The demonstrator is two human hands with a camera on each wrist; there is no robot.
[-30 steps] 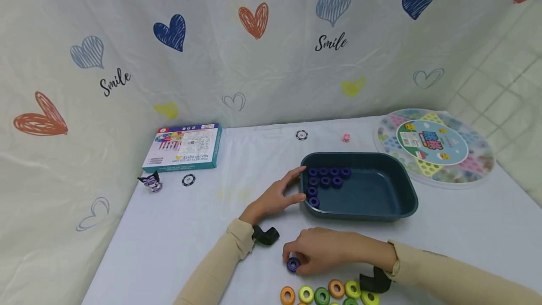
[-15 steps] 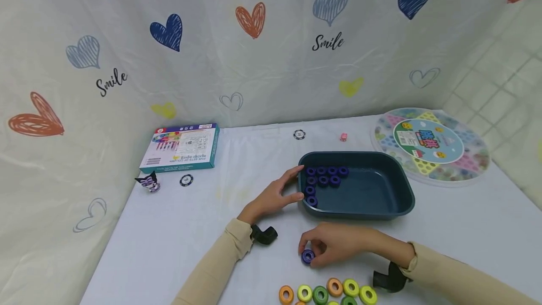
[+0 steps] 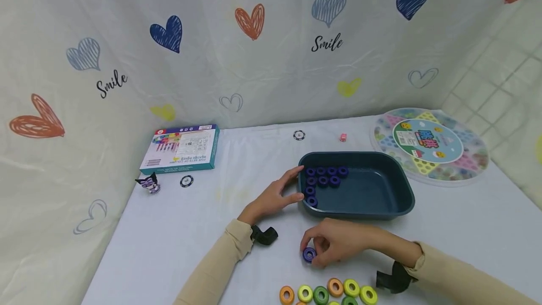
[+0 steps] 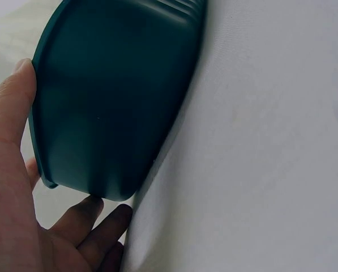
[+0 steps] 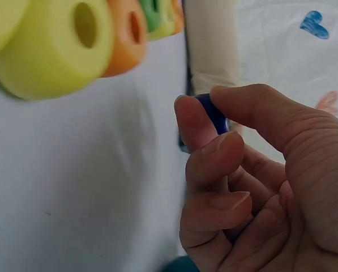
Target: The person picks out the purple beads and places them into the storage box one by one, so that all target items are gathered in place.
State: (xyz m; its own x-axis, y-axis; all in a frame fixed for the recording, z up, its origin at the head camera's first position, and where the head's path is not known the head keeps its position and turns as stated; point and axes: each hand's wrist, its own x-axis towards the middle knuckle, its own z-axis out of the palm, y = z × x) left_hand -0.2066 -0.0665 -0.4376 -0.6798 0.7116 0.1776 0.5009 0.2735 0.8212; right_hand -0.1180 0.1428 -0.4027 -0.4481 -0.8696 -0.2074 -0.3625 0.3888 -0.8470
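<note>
My right hand [image 3: 338, 240] pinches a purple ring bead [image 3: 309, 254] between thumb and forefinger, over the white cloth in front of the basin. In the right wrist view the fingertips cover most of this bead [image 5: 214, 115], and a small dark blue patch shows lower down among the curled fingers. My left hand [image 3: 275, 196] rests against the left end of a dark teal basin [image 3: 368, 215], its thumb and fingers spread along the rim. The left wrist view has the thumb at the rim and the other fingers beside the basin's wall [image 4: 112, 102]. Several purple ring beads [image 3: 322, 181] lie in rows at the basin's left side.
Orange, yellow and green rings [image 3: 321, 294] lie at the front edge of view. A boxed bead set [image 3: 179, 148], a small figurine [image 3: 149, 183] and a poker chip [image 3: 187, 181] are at left. Behind the basin are another chip [image 3: 299, 135], a pink trinket [image 3: 343, 138] and a round game board [image 3: 427, 141].
My right hand has moved right and slightly away from me, carrying the purple ring bead toward the basin. The left hand stays at the basin's end. The view has shifted slightly.
</note>
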